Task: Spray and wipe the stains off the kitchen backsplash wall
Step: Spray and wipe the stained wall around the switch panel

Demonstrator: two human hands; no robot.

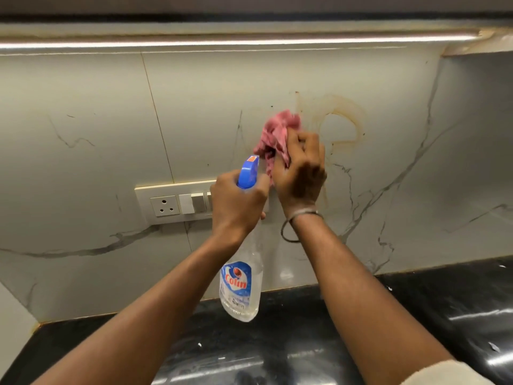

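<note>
Over the countertop [305, 343], left hand [236, 204] grips spray bottle [241, 287] upright, nozzle [249, 168] facing backsplash [111, 107].

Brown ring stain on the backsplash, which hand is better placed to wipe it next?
Right. The right hand grips the pink cloth beside the brown ring stain; the left hand holds the Colin spray bottle.

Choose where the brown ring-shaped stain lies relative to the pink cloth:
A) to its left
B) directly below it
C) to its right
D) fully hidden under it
C: the brown ring-shaped stain shows on the backsplash just right of the pink cloth, which the right hand grips.
</note>
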